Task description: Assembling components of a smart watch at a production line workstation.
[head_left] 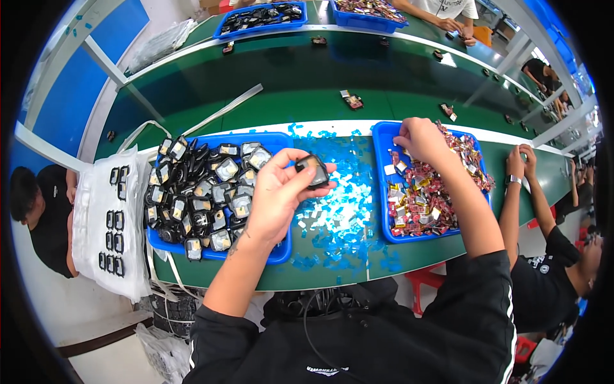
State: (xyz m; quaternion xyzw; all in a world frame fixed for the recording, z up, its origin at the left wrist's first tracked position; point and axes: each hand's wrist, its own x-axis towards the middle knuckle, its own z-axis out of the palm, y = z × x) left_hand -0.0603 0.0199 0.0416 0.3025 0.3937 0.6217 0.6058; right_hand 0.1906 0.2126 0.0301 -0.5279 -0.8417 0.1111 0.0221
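Note:
My left hand point(281, 192) holds a black square smartwatch case point(313, 171) between thumb and fingers, raised over the bench between two blue trays. The left tray point(281, 253) is heaped with similar black cases point(198, 192), many with a clear or grey inner face. Over the far edge of the right tray point(390, 230), my right hand point(422, 138) has its fingers curled together. Whatever they pinch, if anything, is hidden. Small red circuit boards with silver and yellow parts point(425, 205) fill that tray.
Blue film scraps point(339, 205) litter the green bench between the trays. Beyond a white rail, the green conveyor point(294, 96) carries scattered assemblies. A white padded stack point(96, 256) with black cases stands at left. Co-workers' hands point(521, 160) are close on the right; more trays point(262, 20) stand across.

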